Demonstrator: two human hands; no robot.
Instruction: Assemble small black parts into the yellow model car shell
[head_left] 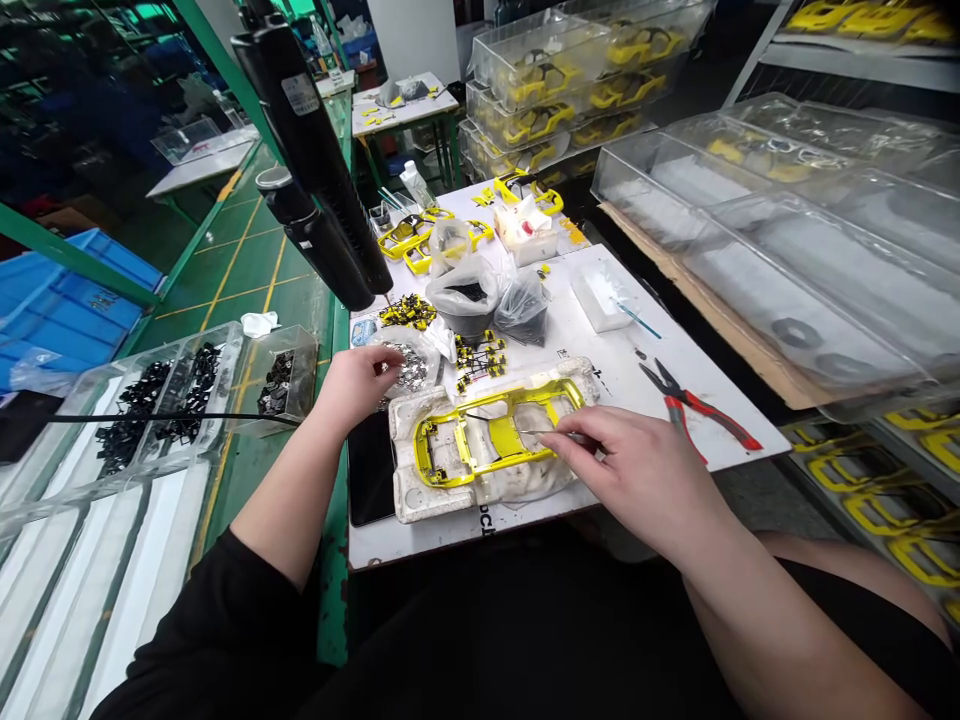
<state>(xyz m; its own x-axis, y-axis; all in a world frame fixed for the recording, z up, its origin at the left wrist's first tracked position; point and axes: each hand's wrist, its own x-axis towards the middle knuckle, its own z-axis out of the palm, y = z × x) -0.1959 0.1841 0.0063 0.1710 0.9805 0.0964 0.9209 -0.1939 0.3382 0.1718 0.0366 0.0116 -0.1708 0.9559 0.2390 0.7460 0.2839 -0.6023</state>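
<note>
A yellow toy car body shell (504,440) lies in a worn white foam cradle (420,505) at the front of the table. Over the shell, my right hand (626,465) pinches slim metal tweezers (541,433), whose tip points left. My left hand (356,385) is at the near left rim of a clear plastic bag (431,345) of small silvery parts (412,372). Its thumb and fingertips are pressed together; whatever is between them is too small to see. Black-and-yellow small parts (480,360) lie just behind the cradle.
Red-handled pliers (701,405) lie at the right. Behind the cradle stand a bag of black parts (465,290) and a white tub (600,300). A black electric screwdriver (315,150) hangs at upper left. A dark tablet (370,470) lies left of the cradle; a cable (180,416) crosses the left side.
</note>
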